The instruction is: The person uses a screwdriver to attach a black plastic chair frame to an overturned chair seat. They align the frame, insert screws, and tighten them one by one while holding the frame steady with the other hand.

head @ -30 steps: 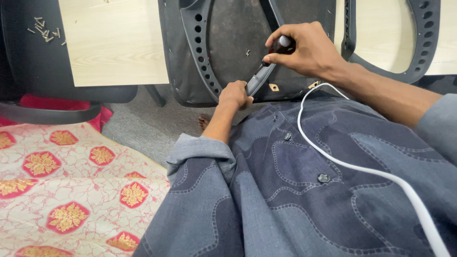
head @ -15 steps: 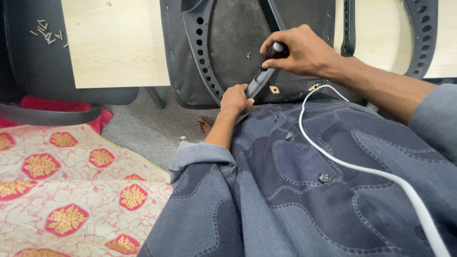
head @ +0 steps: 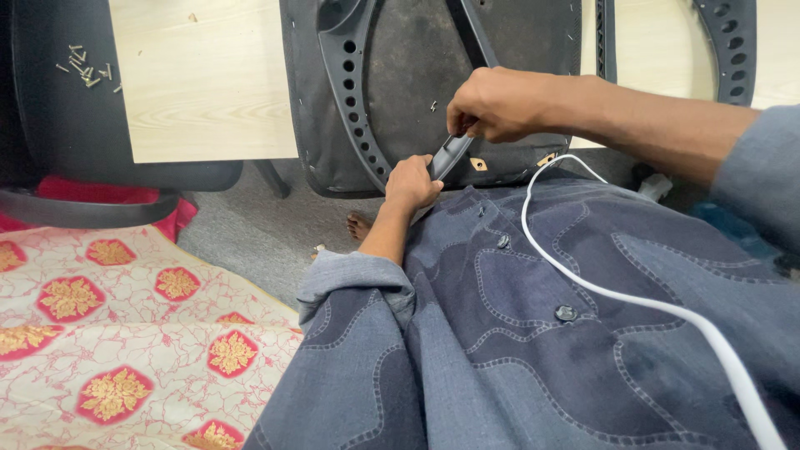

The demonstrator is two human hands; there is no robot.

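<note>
Head view shows my right hand (head: pixel 500 104) closed around the upper end of a grey tool (head: pixel 448 157) against the dark chair seat underside (head: pixel 417 75), my left hand (head: pixel 411 183) gripping its lower end above my lap.

Even, soft daylight; faint shadows; sharp focus, no glare.

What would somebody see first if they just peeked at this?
Both hands in the middle: the right hand and left hand grip a grey tool against an upturned dark chair seat. A white cable curves across the blue clothing, and small screws lie top left.
</note>
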